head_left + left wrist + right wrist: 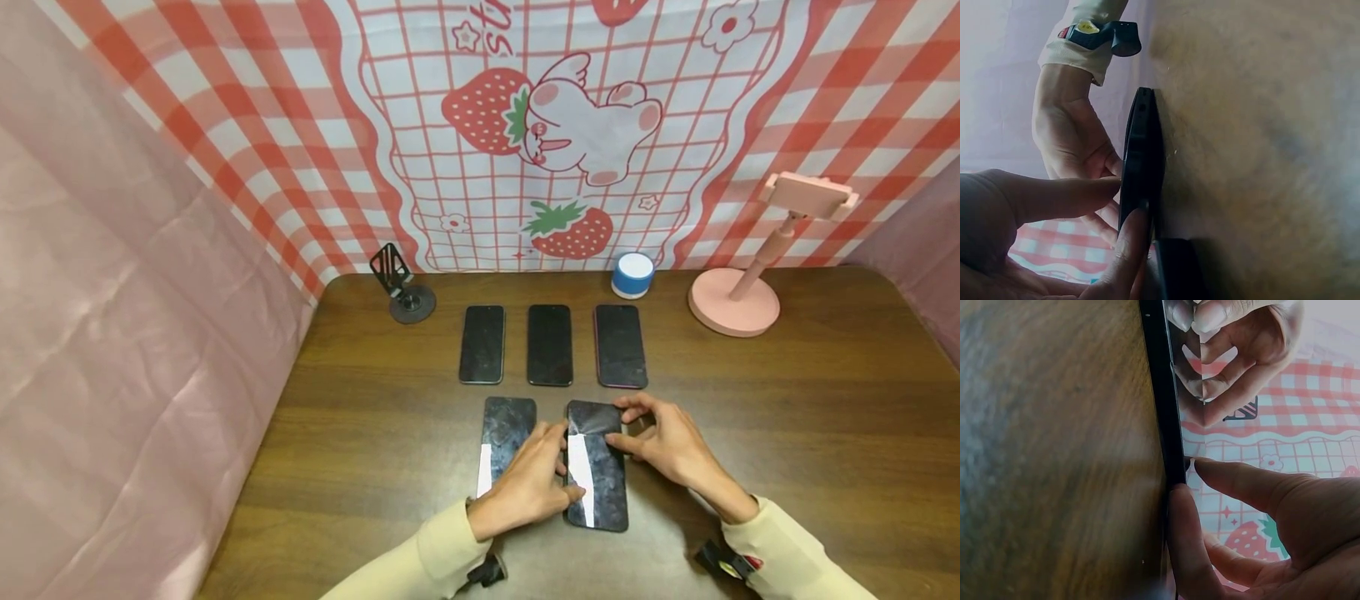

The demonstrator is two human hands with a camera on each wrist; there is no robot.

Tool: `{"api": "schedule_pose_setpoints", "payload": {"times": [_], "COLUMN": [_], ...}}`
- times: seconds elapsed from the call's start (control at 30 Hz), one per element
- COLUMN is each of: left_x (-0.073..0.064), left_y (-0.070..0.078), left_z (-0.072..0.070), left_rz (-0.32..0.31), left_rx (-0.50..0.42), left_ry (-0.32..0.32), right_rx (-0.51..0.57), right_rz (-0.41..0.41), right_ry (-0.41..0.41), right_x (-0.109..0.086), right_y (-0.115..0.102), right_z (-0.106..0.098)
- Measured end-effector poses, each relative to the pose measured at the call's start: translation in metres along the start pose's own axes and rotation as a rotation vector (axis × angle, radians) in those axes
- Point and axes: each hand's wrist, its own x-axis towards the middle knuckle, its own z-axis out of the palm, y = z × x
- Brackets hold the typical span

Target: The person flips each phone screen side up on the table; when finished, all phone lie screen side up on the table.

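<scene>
A dark smartphone (pixel 606 492) lies screen up at the front of the wooden table, a bright reflection on its glass. Its left edge is pinched by my left hand (pixel 528 482), thumb over the screen and fingers along the side. My right hand (pixel 671 442) holds the upper right edge, with the thumb on the glass. In the left wrist view the phone's side (pixel 1141 144) shows close to the tabletop; whether it is slightly raised I cannot tell. Just left of it is a second smartphone (pixel 510 425), partly hidden under my left hand.
Behind, three more smartphones form a row: left (pixel 482 345), middle (pixel 550 345) and right (pixel 621 346). A black phone stand (pixel 411 302), a blue-and-white round container (pixel 632 277) and a pink phone stand (pixel 735 302) stand along the back, before a checked cloth (pixel 300 167).
</scene>
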Motion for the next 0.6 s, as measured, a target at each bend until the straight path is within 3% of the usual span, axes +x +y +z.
{"api": "schedule_pose_setpoints", "payload": {"times": [0.43, 0.6], "left_x": [0.0047, 0.0055], "left_y": [0.0020, 0.0033], "left_z": [-0.0007, -0.0007], "left_rz": [-0.014, -0.039], "left_rx": [0.082, 0.060], "left_ry": [0.009, -0.007], "right_rx": [-0.014, 0.065], "right_rz": [0.017, 0.033], "right_ry": [-0.021, -0.062], "right_x": [-0.0004, -0.0017], "right_y": [0.0005, 0.0023], "right_z": [-0.0016, -0.0036]}}
